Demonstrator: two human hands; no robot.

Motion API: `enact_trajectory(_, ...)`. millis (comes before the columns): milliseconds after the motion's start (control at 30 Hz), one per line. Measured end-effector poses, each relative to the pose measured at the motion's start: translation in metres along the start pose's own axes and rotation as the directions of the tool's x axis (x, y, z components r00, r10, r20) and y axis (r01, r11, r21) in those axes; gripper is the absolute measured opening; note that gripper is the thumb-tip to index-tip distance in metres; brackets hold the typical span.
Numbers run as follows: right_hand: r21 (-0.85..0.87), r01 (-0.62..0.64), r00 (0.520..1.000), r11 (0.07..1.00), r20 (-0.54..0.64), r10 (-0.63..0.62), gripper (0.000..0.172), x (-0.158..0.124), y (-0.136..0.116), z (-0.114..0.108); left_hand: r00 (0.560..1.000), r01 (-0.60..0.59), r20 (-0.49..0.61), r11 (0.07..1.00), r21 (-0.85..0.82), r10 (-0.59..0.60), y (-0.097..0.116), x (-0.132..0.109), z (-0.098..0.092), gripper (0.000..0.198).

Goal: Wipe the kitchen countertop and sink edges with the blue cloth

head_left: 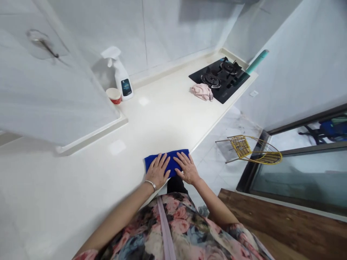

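Beyond the blue cloth point(172, 165) stands a spray bottle point(123, 80).

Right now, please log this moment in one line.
left hand: on blue cloth | right hand: on blue cloth | pink cloth: by hob

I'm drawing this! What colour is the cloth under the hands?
The cloth is deep blue; the head view shows it best.

Beyond the hands point(158, 172), counter point(165, 115) lies open between spray bottle point(123, 81) and pink cloth point(202, 91).
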State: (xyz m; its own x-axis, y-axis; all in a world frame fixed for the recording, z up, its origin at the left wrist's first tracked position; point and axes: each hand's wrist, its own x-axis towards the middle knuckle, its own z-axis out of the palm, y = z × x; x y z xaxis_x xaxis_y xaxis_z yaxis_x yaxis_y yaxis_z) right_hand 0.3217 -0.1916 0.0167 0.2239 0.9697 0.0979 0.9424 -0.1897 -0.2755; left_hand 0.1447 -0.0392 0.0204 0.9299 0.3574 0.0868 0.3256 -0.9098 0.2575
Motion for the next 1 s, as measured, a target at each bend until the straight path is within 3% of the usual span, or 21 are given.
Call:
enact_trajectory(300,0.018,-0.124,0.990,0.992,-0.070,0.125,0.058,0.018,0.086,-0.010,0.998,-0.055,0.020,0.996,-0.063,0.056,0.030,0.102,0.024,0.067)
enact_trajectory(533,-0.023,-0.217,0.973,0.976,-0.082,0.214,0.057,0.067,0.164,-0.034,0.996,-0.062,0.048,0.989,-0.137,0.069,0.040,0.200,0.038,0.068)
enact_trajectory(633,-0.090,-0.242,0.970,0.966,-0.051,0.238,0.056,0.093,0.182,-0.042,0.998,-0.032,0.053,0.987,-0.158,0.041,0.039,0.227,0.036,0.067)
enact_trajectory(733,-0.118,-0.260,0.965,0.958,-0.038,0.258,0.054,0.121,0.177,-0.038,0.996,0.032,0.081,0.987,-0.156,-0.019,0.027,0.231,0.030,0.067)
enact_trajectory(800,-0.102,-0.248,0.969,0.963,-0.043,0.245,0.054,0.144,0.161,-0.027,0.994,0.087,0.077,0.986,-0.140,-0.077,0.007,0.223,0.022,0.067)
enact_trajectory(900,-0.060,-0.163,0.985,0.985,-0.057,0.160,0.055,0.184,0.118,-0.006,0.981,0.194,0.026,0.974,-0.113,-0.192,-0.036,0.192,0.007,0.067)
enact_trajectory(1000,-0.045,-0.037,0.999,0.998,-0.009,0.037,0.056,0.222,0.056,0.012,0.944,0.320,-0.046,0.941,-0.106,-0.326,-0.084,0.146,-0.011,0.066)
